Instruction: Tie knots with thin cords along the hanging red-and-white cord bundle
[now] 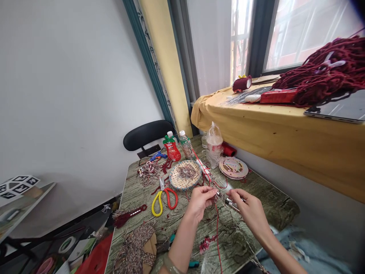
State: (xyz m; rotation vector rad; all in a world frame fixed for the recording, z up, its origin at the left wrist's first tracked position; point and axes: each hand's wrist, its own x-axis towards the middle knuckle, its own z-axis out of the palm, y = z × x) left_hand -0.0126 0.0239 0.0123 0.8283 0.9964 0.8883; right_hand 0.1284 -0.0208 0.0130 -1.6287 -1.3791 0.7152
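Note:
Over the middle of the table, my left hand (201, 201) pinches speckled cord (219, 195) between thumb and fingertips. Just to the right, my right hand (249, 207) is closed with its fingertips together; what they grip is too small to make out. A slim silvery object (232, 204) shows beside those fingers, and I cannot tell whether it is held. A red cord (218, 232) runs down the table below my hands. Behind them lie a white roll wound with red cord (203, 169) and a round woven tray (172, 182) with speckled thread in it.
Scissors (165, 199) with yellow and red handles lie left of my hands. Speckled yarn on cardboard (137, 247) is at the front left. Bottles (186, 146), a red pouch (172, 150) and a bagged cup (214, 146) stand behind. A yellow-covered ledge (242, 125) rises at right.

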